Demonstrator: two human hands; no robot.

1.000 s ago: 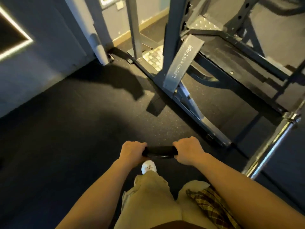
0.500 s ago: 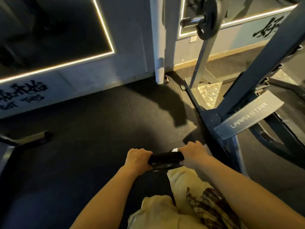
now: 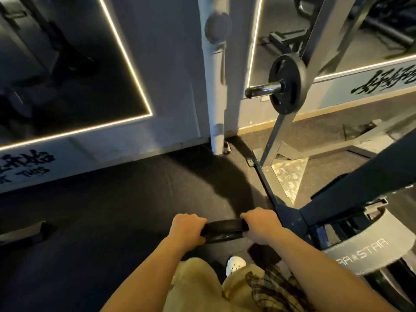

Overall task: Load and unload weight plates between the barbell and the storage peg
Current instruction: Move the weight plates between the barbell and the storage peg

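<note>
I carry a black weight plate edge-up in front of my thighs. My left hand grips its left rim and my right hand grips its right rim; most of the disc is hidden below my hands. Ahead to the upper right, a chrome peg sticks out leftward from a grey rack upright. A second black plate hangs on that peg, pushed back against the upright.
A dark rack beam and a grey "STAR" base plate lie close on my right. A white pillar and mirrored walls stand ahead. Black rubber flooring spreads to the left, with a bench foot at the far left edge.
My view has swung left and up while I walk with the plate; the peg with its hanging plate has come into view and grown nearer. Both hands keep the same grip.
</note>
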